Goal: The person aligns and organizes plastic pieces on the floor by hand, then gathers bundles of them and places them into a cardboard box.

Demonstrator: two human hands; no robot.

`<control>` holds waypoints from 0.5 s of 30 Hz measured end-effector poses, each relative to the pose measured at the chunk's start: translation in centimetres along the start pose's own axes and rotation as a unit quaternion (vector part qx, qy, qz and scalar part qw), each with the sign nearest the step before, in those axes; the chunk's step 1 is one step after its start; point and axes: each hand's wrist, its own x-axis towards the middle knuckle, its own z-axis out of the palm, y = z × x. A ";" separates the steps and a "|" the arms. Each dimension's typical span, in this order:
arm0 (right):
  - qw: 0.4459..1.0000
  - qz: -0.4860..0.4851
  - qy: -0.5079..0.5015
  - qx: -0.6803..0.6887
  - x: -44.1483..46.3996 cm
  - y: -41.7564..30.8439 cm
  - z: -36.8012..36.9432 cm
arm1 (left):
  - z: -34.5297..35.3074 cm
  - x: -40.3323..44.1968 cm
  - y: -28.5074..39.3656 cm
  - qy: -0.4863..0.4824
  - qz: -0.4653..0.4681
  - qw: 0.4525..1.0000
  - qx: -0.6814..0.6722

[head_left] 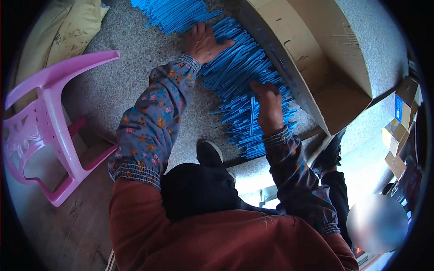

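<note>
A long pile of thin blue plastic strips [239, 58], many with a small hole at the end, lies on the speckled floor. My left hand [205, 44] rests at the pile's left edge, fingers and thumb spread, near a gap beside a second bunch of blue strips [174, 13]. Over the right side of the pile, my right hand [270, 108] has its fingers bent and close together. One blue plastic strip [252, 115] stands out from the rest, running down from those fingers; part of the grip is hidden.
An open cardboard box [312, 54] stands just right of the pile. A pink plastic stool [61, 122] lies tipped over at left, near a yellowish sack [74, 27]. My shoe [210, 151] is close below the pile. Small cartons [398, 135] are at far right.
</note>
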 end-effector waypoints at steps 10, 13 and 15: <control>0.960 0.181 0.133 0.166 3.0 -2.5 2.5 | 2.1 -1.0 1.8 0.027 0.042 0.989 -0.139; 0.989 0.057 0.061 0.121 3.4 0.1 2.6 | -0.8 -1.7 2.9 -0.123 -0.036 0.971 -0.200; 0.985 0.144 0.087 0.021 4.7 3.2 3.8 | -0.7 -2.1 2.8 -0.150 -0.022 0.921 -0.359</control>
